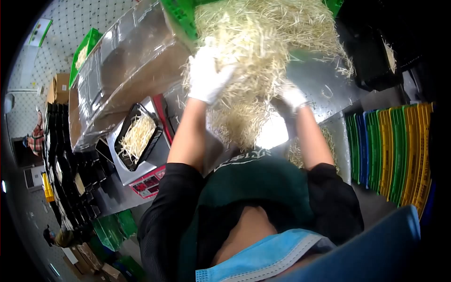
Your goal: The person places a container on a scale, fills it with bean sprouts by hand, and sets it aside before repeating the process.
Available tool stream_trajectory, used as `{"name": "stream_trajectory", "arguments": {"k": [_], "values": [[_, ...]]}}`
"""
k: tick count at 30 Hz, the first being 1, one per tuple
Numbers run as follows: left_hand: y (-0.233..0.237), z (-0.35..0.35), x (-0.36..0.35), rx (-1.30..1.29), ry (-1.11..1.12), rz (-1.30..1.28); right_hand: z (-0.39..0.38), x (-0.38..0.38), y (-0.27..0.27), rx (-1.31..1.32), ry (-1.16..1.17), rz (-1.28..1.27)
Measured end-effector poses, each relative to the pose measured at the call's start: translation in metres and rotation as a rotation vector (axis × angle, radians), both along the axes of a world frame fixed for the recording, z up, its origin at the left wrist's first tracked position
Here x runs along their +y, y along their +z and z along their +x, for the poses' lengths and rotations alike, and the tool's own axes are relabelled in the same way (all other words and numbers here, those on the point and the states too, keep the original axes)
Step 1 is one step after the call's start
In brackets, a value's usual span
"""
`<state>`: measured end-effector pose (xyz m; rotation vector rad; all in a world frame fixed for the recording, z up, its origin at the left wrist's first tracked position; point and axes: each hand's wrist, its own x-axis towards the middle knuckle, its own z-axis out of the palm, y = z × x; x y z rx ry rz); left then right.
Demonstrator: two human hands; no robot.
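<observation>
Between my two white-gloved hands is a big loose mass of bean sprouts, lifted over a metal work surface and blurred by motion. My left hand presses against its left side, thumb apart from the fingers. On the lower right side my right hand cups the mass, its fingertips partly hidden among the strands. More sprouts lie heaped behind, by a green crate. To the left of my left arm, a black tray with sprouts in it sits on a weighing scale.
A large plastic-wrapped box stands at the left, with stacked black trays beyond it. Green, blue and yellow crates are stacked at the right. Black containers stand at the upper right. Another person is at far left.
</observation>
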<state>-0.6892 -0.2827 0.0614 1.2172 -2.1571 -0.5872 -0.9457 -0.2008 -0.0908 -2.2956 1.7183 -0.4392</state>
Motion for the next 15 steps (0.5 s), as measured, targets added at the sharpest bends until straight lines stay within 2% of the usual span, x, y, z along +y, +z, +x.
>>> {"name": "stream_trajectory", "arguments": {"k": [1, 2, 3, 5, 7, 9, 11, 12, 13, 15], "values": [[-0.010, -0.003, 0.010, -0.022, 0.006, -0.046, -0.008, 0.007, 0.009, -0.513, -0.270, 0.412], [-0.015, -0.007, 0.026, -0.081, 0.029, -0.131, 0.005, 0.033, 0.072, -0.312, -0.516, 0.267], [-0.019, -0.009, 0.042, -0.138, 0.053, -0.219, -0.006, 0.032, 0.073, -0.724, -0.660, 0.559], [-0.037, -0.008, 0.059, -0.110, -0.011, -0.332, -0.036, 0.049, 0.043, -0.713, -0.654, 0.243], [-0.038, -0.008, 0.072, -0.097, -0.019, -0.419, -0.049, 0.061, 0.051, -0.851, -0.712, 0.087], [-0.022, -0.010, 0.085, -0.270, -0.003, -0.344, -0.084, 0.070, 0.035, -0.409, -0.603, -0.368], [-0.024, -0.009, 0.100, -0.251, 0.008, -0.319, -0.098, 0.079, 0.045, -0.034, -0.800, -0.519], [-0.033, -0.007, 0.108, -0.140, 0.087, -0.294, -0.112, 0.075, 0.038, 0.154, -0.881, -0.531], [-0.045, -0.004, 0.117, -0.032, 0.165, -0.264, -0.125, 0.073, 0.013, 0.213, -1.053, -0.516], [-0.081, 0.009, 0.143, 0.081, 0.035, -0.534, -0.096, 0.065, 0.052, 0.186, -1.177, 0.075]]}}
